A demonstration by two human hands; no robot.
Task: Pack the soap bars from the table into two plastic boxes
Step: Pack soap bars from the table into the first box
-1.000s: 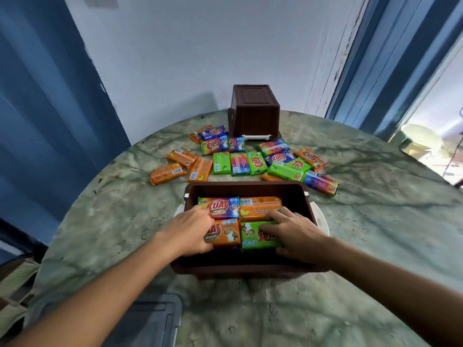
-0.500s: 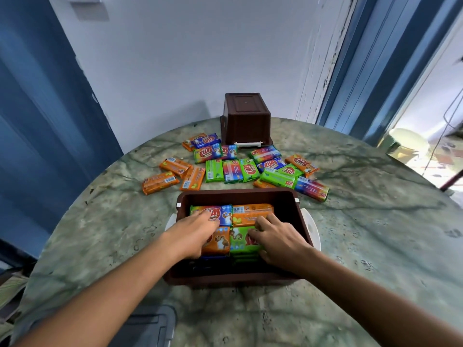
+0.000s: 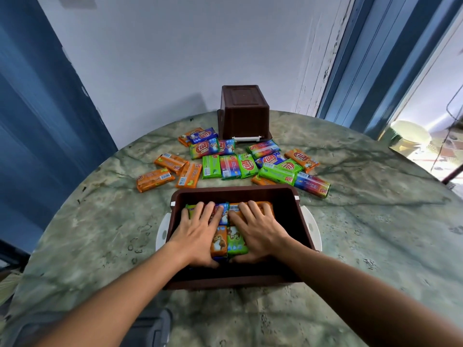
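Marble table (image 3: 350,221) bears bright wrapped soap bars (image 3: 233,166).

My one head camera looked forward and down, close over the near tabletop (image 3: 375,221), the far wall (image 3: 188,58) at the top.

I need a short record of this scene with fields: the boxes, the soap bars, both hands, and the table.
near box: brown plastic box, upright, partly filled with soap bars
far box: second brown box, upside down at the table's back
packed bars: orange bar and green bar show between the hands
loose bars: pile on the marble table
left hand: flat, pressing bars
right hand: flat, pressing bars
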